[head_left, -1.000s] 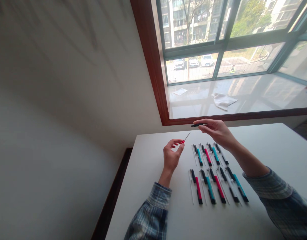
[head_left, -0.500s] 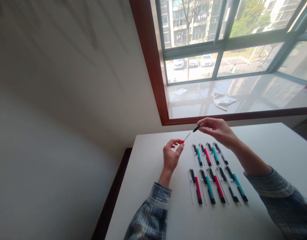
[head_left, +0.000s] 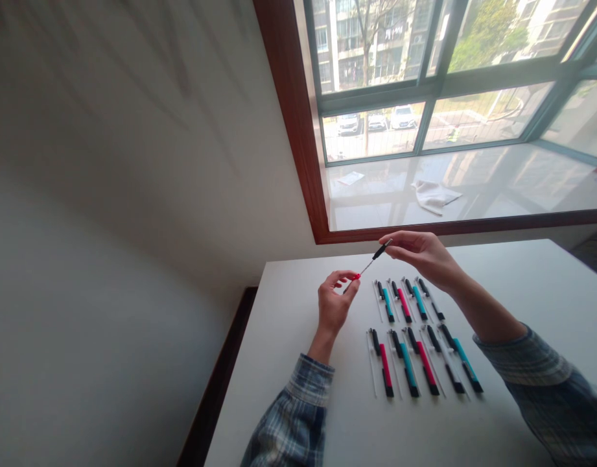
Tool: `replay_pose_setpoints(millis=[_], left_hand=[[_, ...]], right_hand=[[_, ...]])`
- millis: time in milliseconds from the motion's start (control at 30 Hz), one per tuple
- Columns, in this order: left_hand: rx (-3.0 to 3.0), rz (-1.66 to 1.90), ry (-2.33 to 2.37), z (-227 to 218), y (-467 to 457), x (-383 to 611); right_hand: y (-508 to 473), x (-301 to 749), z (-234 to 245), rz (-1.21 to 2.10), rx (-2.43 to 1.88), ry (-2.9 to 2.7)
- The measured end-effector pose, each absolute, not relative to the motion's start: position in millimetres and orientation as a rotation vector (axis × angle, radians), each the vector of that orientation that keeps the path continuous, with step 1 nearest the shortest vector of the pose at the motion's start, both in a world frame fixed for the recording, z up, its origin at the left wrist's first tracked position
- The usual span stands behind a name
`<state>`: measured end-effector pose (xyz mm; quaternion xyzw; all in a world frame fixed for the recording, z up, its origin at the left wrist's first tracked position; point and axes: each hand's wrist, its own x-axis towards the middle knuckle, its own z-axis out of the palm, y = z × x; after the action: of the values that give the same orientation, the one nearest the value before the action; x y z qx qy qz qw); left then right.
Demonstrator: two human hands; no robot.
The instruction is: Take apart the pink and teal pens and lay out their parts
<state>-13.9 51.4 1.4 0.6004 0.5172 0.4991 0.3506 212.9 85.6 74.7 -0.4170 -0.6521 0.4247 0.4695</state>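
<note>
My left hand (head_left: 333, 305) is closed on a red pen barrel (head_left: 357, 277), mostly hidden in the fingers. From its end a thin refill (head_left: 367, 266) points up and to the right. Above it, my right hand (head_left: 424, 255) pinches a black pen grip section (head_left: 379, 251) between thumb and fingertips. The lower end of that grip surrounds the refill's tip, and a bare length of refill shows between grip and barrel.
On the white table (head_left: 279, 363) lie two rows of disassembled pens, with teal barrels (head_left: 409, 364), red barrels (head_left: 427, 368), white barrels, black grips and thin refills. Behind the table is a window ledge with a white cloth (head_left: 434, 196). A wall (head_left: 133, 259) stands at left.
The black grip section has moved down and left onto the refill's tip, where a gap showed before. My left hand has barely moved.
</note>
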Motion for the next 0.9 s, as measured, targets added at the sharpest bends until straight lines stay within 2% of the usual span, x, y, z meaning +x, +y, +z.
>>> replay_pose_setpoints(millis=[900], left_hand=[[1.59, 1.296, 1.296, 9.3, 52.0, -11.2]], right_hand=[[85.5, 202.1, 70.6, 1.224, -1.0, -1.847]])
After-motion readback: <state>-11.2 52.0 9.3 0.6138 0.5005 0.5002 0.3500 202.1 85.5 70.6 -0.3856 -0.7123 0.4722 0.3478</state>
